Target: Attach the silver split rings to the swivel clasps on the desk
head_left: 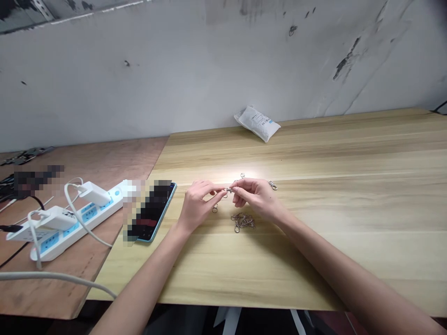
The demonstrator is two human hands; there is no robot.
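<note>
Above the table, my left hand and my right hand meet fingertip to fingertip at a small metal clasp with a ring. Both hands pinch it between thumb and forefinger, one from each side. Its finer parts are too small to make out. Just below my right hand lies a heap of silvery clasps and rings. One metal clasp rests to the right of my right hand. Another small ringed piece lies beside my left hand, and one more shows behind the fingers.
A phone, partly blurred out, lies left of my left hand. Further left, a white power strip with chargers and cables sits on a reddish-brown board. A white plastic packet lies at the back of the wooden table, near the wall.
</note>
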